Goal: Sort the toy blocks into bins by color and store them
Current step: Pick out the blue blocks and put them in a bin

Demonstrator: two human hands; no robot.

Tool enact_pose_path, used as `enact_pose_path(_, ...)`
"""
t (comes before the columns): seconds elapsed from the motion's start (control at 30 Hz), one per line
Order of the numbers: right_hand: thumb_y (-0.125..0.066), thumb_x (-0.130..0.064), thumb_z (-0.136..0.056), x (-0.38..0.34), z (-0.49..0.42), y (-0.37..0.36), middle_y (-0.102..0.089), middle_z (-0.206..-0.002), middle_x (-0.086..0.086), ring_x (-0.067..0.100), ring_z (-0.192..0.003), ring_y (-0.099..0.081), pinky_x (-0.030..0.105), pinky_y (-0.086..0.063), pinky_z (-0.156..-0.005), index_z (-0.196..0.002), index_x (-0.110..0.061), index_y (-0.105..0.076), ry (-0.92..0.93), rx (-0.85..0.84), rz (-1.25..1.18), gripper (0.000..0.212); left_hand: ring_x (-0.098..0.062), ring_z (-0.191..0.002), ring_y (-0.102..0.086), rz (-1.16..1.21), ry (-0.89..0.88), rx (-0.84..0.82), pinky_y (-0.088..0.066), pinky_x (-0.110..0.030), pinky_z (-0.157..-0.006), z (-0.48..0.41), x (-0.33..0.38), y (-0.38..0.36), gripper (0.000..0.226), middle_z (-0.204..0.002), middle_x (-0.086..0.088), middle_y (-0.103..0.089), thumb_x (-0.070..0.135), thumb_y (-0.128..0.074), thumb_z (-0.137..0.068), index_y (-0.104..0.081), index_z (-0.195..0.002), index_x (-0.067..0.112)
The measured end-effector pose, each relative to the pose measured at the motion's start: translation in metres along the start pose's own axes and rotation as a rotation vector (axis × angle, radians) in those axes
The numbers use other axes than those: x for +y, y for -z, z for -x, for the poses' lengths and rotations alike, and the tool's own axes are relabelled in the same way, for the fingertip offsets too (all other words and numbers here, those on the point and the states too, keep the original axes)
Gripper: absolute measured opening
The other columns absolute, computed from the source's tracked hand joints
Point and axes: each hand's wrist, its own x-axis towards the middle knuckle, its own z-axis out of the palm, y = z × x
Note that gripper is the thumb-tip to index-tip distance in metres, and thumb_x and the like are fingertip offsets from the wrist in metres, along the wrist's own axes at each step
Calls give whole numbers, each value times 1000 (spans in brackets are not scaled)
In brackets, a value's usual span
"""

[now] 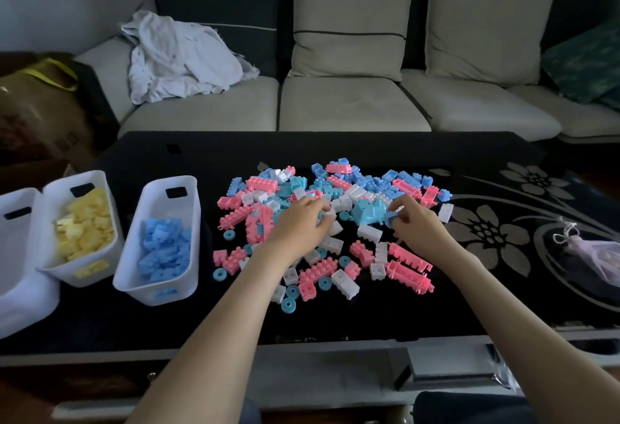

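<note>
While left fingers (318, 209) curl round a white block (332, 213), right fingers (402, 211) pinch a blue block (390, 220); both plastic.

Pink, white, blue blocks (369, 233) scattered loose on table under, around both grips. Small blue block (390, 220) pinched in right grip (414, 222). Left of left grip (303, 222): upright white bins, near bin (151, 195) holding blue blocks, far bin (55, 195) yellow.

Crumpled white cloth (181, 54) on sofa (352, 104) — mesh pouch (600, 255) on table (302, 151), R side
</note>
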Motion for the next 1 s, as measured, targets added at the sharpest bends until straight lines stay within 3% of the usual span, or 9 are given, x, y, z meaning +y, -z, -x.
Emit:
enact_pose_path(0.17, -36, 12, -90, -44, -3, -3, -52, -115, 16, 21, -88, -59, 27, -53, -73, -117, -6, -54, -252, -192, -913, 37, -1, -71, -51, 177, 155, 266, -37, -3, -57, -5, -24, 35, 26, -113, 1, -55, 18, -42, -98, -59, -118, 19)
enact_pose_path(0.23, -29, 18, -84, -62, -10, -9, -51, -115, 19, 22, -95, -56, 27, -51, -79, -112, 2, -54, -343, -312, -1310, 42, -3, -57, -48, 223, 275, 314, -35, -8, -40, -11, -45, 56, 29, -106, 0, -56, 9, -40, -96, -60, -114, 21)
enact_pose_path(0.33, -34, 12, -83, -91, -30, -32, -53, -96, 16, 17, -81, -53, 24, -46, -74, -95, 4, -57, -376, -403, -1489, 28, -10, -75, -54, 219, 418, 303, -36, -16, -49, -16, -80, 85, 44, -115, -4, -59, -2, -36, -89, -60, -114, 25)
enact_pose_path(0.4, -47, 3, -87, -110, -49, -52, -54, -82, 9, 9, -65, -49, 19, -42, -64, -83, -2, -59, -311, -424, -1218, 14, -18, -99, -55, 146, 486, 288, -40, -21, -66, -21, -95, 96, 46, -124, -7, -58, -4, -36, -87, -61, -116, 21)
enact_pose_path(0.47, -48, -5, -92, -126, -76, -73, -54, -80, 4, 3, -59, -51, 14, -40, -56, -83, -9, -59, -77, -398, -567, 15, -23, -115, -52, 10, 544, 221, -43, -29, -86, -32, -105, 100, 44, -130, -8, -56, -3, -38, -89, -59, -121, 18)
enact_pose_path(0.57, -41, -5, -94, -149, -132, -100, -57, -109, 6, 13, -90, -55, 20, -44, -71, -108, -10, -60, 257, -246, 31, 24, -28, -121, -48, -111, 609, -16, -42, -39, -100, -55, -115, 100, 46, -137, -10, -48, 6, -46, -91, -47, -135, 21)
enact_pose_path(0.73, -50, -17, -93, -170, -194, -124, -48, -135, 6, 27, -126, -41, 40, -36, -105, -138, -20, -42, 454, -383, 391, 45, -24, -106, -56, -151, 587, -320, -49, -39, -93, -78, -131, 100, 55, -124, -9, -53, 30, -60, -89, -38, -138, 18)
enact_pose_path(0.83, -55, -33, -92, -169, -204, -129, -42, -142, 0, 23, -127, -39, 39, -34, -103, -141, -27, -37, 381, -620, 618, 53, -23, -99, -61, -72, 596, -359, -54, -40, -88, -83, -140, 101, 56, -111, -10, -58, 35, -64, -86, -40, -132, 13)
enact_pose_path(1.0, -60, -32, -89, -169, -199, -124, -51, -126, 0, 13, -96, -48, 28, -37, -83, -132, -22, -46, 411, -658, 661, 46, -23, -98, -62, -10, 621, -369, -56, -39, -83, -86, -139, 97, 58, -114, -10, -54, 36, -69, -83, -40, -126, 11)
